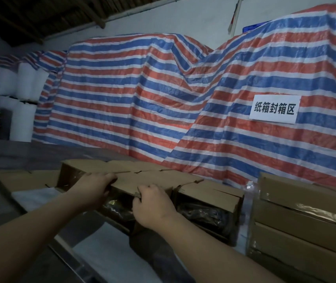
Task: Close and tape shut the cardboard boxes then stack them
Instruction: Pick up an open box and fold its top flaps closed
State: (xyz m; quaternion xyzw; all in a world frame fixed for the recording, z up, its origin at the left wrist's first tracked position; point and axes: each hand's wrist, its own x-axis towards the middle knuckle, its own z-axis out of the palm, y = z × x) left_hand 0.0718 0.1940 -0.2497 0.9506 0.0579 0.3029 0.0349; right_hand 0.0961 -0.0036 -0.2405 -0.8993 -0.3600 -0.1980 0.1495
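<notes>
While both arms reach forward, the left hand (95, 185) lies on the near top edge of the open box (208, 193), with its fingers (110, 177) curled over the edge of a flap (126, 185), and the right hand (152, 203) grips the torn end of the same flap just beside it, the fingers bent tight around the cardboard. The box is brown corrugated cardboard, long and low, and its flaps stand half open; under them some dark, glossy plastic wrap (204, 213) shows. It rests at the middle of the bench (9, 156), which looks dark and smooth. At the right, touching the box, is a stack (306, 217) of closed boxes with shiny tape over the seams. Behind hangs a crinkled tarp (142, 99) in red, blue and white stripes, with a white paper sign (274, 108).
</notes>
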